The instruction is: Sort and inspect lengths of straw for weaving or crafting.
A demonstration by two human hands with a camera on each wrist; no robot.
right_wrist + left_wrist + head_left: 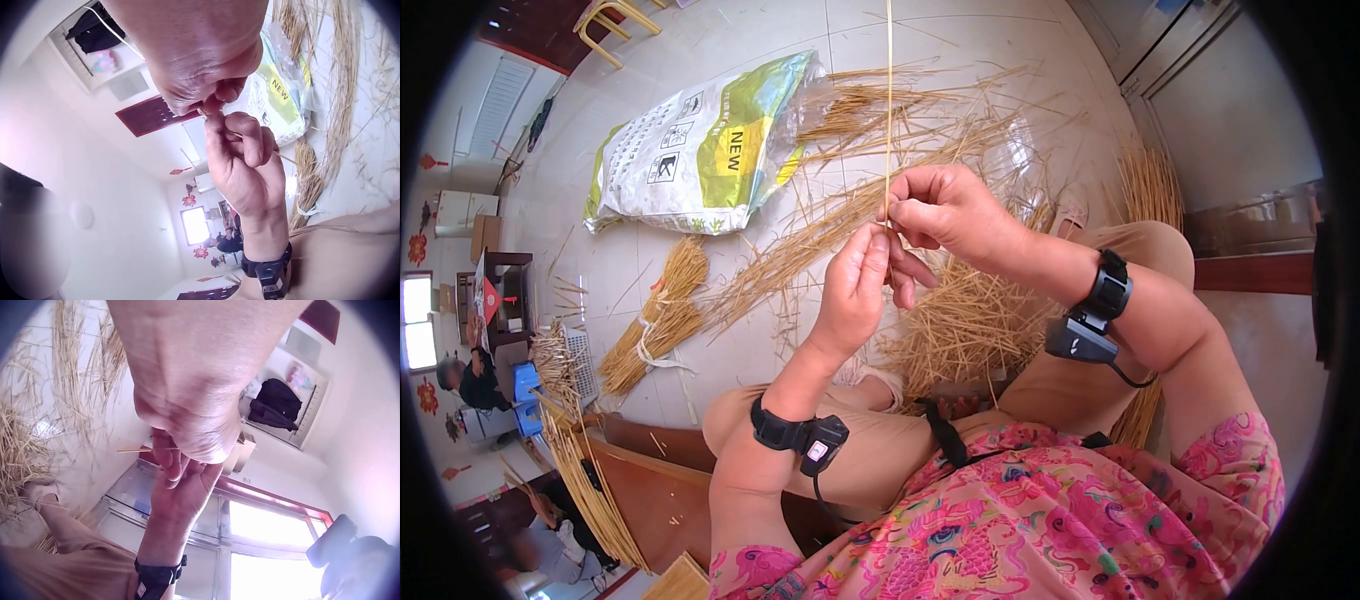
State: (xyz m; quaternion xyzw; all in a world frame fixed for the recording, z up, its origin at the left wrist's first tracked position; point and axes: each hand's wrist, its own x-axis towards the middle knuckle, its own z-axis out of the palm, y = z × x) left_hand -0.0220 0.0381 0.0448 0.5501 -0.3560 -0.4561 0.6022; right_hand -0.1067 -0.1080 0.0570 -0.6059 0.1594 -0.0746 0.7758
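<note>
The right hand [945,210] pinches a thin straw [889,100] between thumb and fingers. Just beside it, the left hand [858,285] pinches the same straw, its thumb on the stalk. The straw stands up long and thin above both hands, over the floor [733,258]. Beyond them lie loose stalks [830,225], a printed bag [700,145] and a tied bundle [658,315]; a straw heap [970,330] sits near the knees.
</note>
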